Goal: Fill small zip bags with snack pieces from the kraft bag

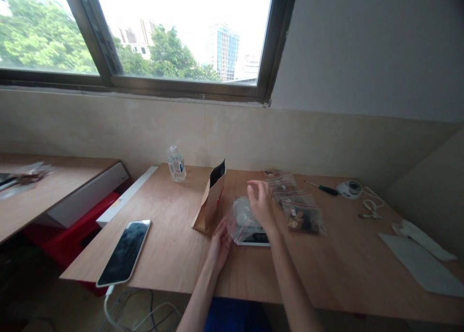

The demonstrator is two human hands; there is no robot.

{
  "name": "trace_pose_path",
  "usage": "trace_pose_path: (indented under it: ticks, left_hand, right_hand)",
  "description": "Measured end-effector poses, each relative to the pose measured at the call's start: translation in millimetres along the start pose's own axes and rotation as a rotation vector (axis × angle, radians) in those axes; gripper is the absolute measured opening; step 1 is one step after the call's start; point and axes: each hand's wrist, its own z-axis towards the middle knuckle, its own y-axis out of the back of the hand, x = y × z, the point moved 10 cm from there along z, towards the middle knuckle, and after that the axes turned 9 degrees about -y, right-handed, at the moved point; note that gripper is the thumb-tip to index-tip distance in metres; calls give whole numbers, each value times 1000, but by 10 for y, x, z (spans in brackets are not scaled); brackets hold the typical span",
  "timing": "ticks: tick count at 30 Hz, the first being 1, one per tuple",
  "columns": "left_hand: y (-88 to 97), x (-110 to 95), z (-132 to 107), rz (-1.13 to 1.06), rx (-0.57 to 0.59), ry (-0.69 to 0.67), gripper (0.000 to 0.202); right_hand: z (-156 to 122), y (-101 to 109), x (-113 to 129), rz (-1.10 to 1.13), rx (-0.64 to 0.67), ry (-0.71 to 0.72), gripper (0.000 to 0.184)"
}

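Observation:
My left hand (219, 244) rests on the wooden table (174, 245), its fingers at the edge of a clear zip bag (239, 222) that lies on a small white scale (253, 238); whether it grips the bag is unclear. Above the bag my right hand (260, 202) hovers with fingers spread and nothing in it. A brown paper pouch (210, 197) stands upright and open just left of my hands. Right of my right hand lie several clear zip bags filled with dark and pale pieces (302, 215).
A phone (125, 252) on a white cable lies at the front left. A water bottle (176, 164) stands at the back. A green screwdriver (324, 188), a round white device (349, 189) and grey sheets (420, 262) lie to the right. A second desk (43, 192) stands to the left.

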Motion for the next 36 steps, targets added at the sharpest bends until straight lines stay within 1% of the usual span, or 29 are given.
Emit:
trace_pose_path:
  ticks: [2,3,4,5,7,8,9,11,13,15,18,20,22,23,25,27,29,31,33,34,36]
  left_hand:
    - [-31,-8,-12,-16,12,-4,28]
    - [-49,-11,-17,-23,19,-6,26]
    - [-66,-13,-21,-27,25,-8,24]
    - [-82,-13,-25,-26,32,-8,22]
    - [-108,-16,-42,-1,50,-6,20]
    - [-114,-23,-59,24,58,-6,20]
    - [-114,-40,-83,58,65,-10,20]
    - [-114,-94,-159,165,91,-20,23]
    - [-120,-163,-263,307,131,-26,28]
    - [-146,-247,-373,425,176,-35,32]
    - [-228,-340,-505,506,239,-17,38]
    - [-249,-369,-548,564,219,23,42]
    - [-249,-406,-552,671,165,34,42]
    - [-256,-437,-541,734,141,12,41]
    - [-297,-529,-504,833,109,-100,38]
    - [-340,-632,-473,881,93,-256,36]
    - [-348,-684,-453,917,101,-362,33]
    - [-303,-702,-430,975,118,-391,32]
    - [-181,-786,-416,1052,96,-402,33]
    - [-90,-872,-419,1099,60,-414,35]
    - [128,-1053,-438,1242,-11,-390,40]
  right_hand:
    - [-169,141,-438,-23,-88,-145,39]
    - [-254,153,-641,15,-76,-218,44]
    - [-335,114,-833,80,-17,-304,46]
    - [-414,45,-986,160,69,-387,47]
    - [-553,-95,-1149,334,242,-517,47]
    - [-596,-124,-1178,414,288,-564,46]
    - [-612,-115,-1190,484,294,-596,45]
    - [-590,-25,-1196,576,219,-622,43]
    - [-551,64,-1182,596,124,-608,42]
    - [-547,80,-1145,565,73,-582,42]
    - [-636,-31,-1067,468,72,-573,41]
    - [-713,-127,-961,359,96,-525,40]
    - [-776,-208,-820,231,116,-434,39]
    - [-802,-243,-755,170,122,-388,39]
    - [-844,-313,-666,76,136,-323,39]
    - [-872,-367,-643,21,144,-300,39]
    - [-891,-400,-665,3,150,-300,40]
    - [-912,-423,-712,-4,182,-300,40]
    - [-930,-406,-786,-23,231,-291,38]
    - [-930,-360,-836,-34,243,-286,37]
    - [-894,-179,-961,-57,225,-275,36]
